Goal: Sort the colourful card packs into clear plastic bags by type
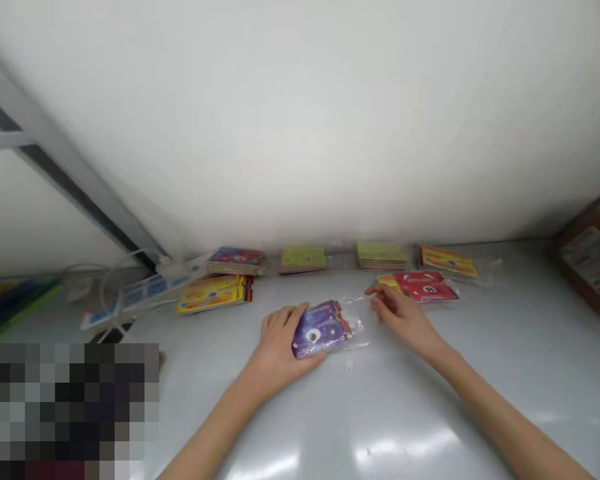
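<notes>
Both forearms [215, 427] enter over the near edge of the table [525, 360], reaching toward its middle. Left hand [277, 350] grips the left side of a purple packet [323, 329], fingers on top and thumb along the lower edge. Packet lies flat near mid-table, inside a clear plastic sleeve [356, 330]. Right hand [403, 320] open, fingers loosely curved, fingertips [371, 290] just beside a red packet [425, 287]; contact cannot be determined. Yellow packet stack [211, 295] sits left of the hands, toward the far edge. Along the far edge, left to right: purple-and-red stack [236, 260], two green stacks [303, 259] [381, 255], yellow-and-orange stack [447, 260]. Far-left corner: blue-and-white power strip [147, 295] with white cable [115, 280]. Far-right corner: labelled cardboard box [587, 260].
</notes>
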`<state>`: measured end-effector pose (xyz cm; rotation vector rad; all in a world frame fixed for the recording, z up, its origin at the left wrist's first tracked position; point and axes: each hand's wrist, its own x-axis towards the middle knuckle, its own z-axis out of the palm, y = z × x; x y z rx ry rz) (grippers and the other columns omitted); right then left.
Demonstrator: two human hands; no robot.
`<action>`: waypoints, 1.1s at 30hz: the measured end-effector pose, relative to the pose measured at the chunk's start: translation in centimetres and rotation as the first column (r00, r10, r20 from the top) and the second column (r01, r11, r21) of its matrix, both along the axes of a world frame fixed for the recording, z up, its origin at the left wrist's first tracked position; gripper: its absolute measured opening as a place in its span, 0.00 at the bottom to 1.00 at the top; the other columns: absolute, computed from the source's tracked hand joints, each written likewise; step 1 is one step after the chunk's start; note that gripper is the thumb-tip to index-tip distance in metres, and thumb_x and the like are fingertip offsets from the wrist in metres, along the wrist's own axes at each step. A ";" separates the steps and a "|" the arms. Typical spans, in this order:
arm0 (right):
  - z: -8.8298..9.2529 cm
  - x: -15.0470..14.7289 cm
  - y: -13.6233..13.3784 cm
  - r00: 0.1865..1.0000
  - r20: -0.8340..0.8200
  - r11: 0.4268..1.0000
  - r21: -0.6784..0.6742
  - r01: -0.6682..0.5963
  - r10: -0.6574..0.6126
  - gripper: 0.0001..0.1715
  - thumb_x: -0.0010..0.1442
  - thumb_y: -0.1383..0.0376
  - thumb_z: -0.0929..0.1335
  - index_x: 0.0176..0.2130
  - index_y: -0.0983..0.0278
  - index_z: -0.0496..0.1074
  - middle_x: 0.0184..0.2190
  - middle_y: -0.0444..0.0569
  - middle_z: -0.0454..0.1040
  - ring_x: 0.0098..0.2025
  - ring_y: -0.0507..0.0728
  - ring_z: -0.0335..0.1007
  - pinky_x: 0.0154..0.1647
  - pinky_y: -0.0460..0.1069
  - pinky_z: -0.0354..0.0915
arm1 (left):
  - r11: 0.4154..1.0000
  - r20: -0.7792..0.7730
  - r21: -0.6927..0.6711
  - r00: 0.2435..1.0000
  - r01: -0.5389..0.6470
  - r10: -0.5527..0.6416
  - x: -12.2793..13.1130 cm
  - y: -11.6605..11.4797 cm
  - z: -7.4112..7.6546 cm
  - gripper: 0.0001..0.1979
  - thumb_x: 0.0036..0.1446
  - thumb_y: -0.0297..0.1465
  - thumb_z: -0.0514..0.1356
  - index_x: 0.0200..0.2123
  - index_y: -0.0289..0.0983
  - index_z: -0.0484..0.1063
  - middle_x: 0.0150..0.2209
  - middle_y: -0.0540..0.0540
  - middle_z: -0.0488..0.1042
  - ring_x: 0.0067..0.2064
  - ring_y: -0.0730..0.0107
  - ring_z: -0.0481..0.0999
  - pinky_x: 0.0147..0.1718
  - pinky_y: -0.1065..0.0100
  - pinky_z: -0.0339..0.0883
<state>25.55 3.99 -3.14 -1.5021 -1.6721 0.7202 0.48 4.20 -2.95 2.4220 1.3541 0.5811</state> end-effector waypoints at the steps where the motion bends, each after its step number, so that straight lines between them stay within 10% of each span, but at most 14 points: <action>1: 0.0 0.0 0.0 1.000 -0.002 1.000 -0.006 0.009 -0.009 0.10 0.56 0.64 0.59 0.37 0.63 0.65 0.22 0.43 0.67 0.23 0.53 0.64 0.26 0.47 0.61 | 1.000 -0.002 -0.001 1.000 0.000 0.000 0.0 0.0 0.0 0.37 0.43 0.41 0.64 0.56 0.41 0.55 0.49 0.42 0.65 0.50 0.52 0.63 0.51 0.54 0.54; 7: 0.1 0.2 0.1 0.993 0.103 0.996 -0.073 -0.044 0.051 0.09 0.49 0.70 0.58 0.24 0.63 0.65 0.18 0.43 0.67 0.23 0.53 0.64 0.25 0.47 0.58 | 1.000 -0.009 0.000 1.000 -0.008 0.008 0.1 0.0 0.1 0.37 0.43 0.40 0.64 0.56 0.40 0.56 0.49 0.41 0.65 0.51 0.52 0.63 0.51 0.54 0.54; 33: -1.4 0.7 0.5 0.984 -0.114 0.959 -0.231 -0.163 0.139 0.05 0.54 0.67 0.59 0.31 0.63 0.63 0.22 0.43 0.66 0.23 0.52 0.67 0.26 0.47 0.64 | 1.000 -0.039 0.011 0.999 0.003 -0.003 0.1 0.0 0.0 0.37 0.44 0.41 0.64 0.56 0.38 0.56 0.49 0.41 0.65 0.50 0.51 0.63 0.50 0.54 0.55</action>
